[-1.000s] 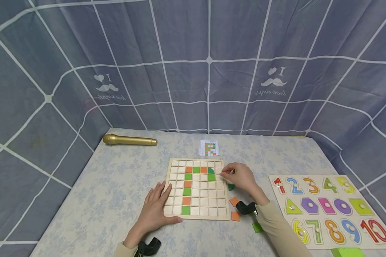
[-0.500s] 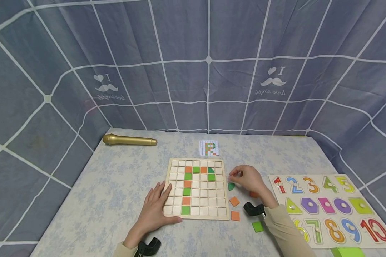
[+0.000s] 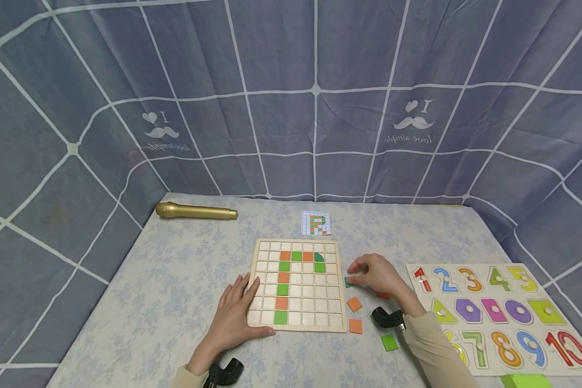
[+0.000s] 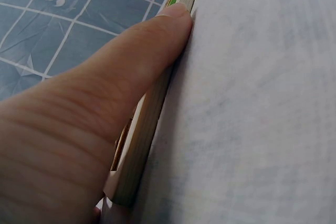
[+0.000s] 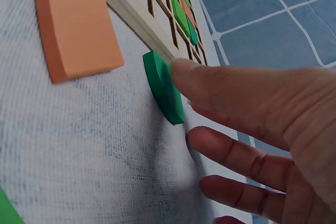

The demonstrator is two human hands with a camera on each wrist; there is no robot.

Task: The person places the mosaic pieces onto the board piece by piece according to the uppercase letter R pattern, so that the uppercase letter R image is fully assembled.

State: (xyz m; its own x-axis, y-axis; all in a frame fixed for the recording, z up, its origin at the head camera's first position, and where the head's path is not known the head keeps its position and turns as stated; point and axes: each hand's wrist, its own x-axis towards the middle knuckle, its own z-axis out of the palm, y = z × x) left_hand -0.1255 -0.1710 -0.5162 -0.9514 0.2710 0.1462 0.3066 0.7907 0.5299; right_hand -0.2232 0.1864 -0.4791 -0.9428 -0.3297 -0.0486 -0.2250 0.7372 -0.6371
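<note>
My left hand point(image 3: 237, 312) lies with straight fingers along the left side of a wooden grid board point(image 3: 307, 304), its thumb at the front edge. Square green and orange tiles sit in the board's cells, a column with a row at its top. One dark green rounded tile point(image 3: 319, 257) fills the corner. Right of the board, my right hand point(image 3: 378, 277) reaches down to another dark green rounded tile point(image 5: 165, 87) on the table. The thumb is at that tile, touching or nearly so; the other fingers are loosely bent and apart from it.
Loose orange tiles point(image 3: 354, 304) and a green tile point(image 3: 389, 342) lie right of the board. Behind it is a pattern card point(image 3: 316, 223). A gold microphone point(image 3: 196, 211) lies back left. A number puzzle board point(image 3: 465, 296) and light green block point(image 3: 526, 381) are at right.
My right hand has moved right, away from the board's edge, then slightly down to the dark green rounded tile. The left hand stays in place.
</note>
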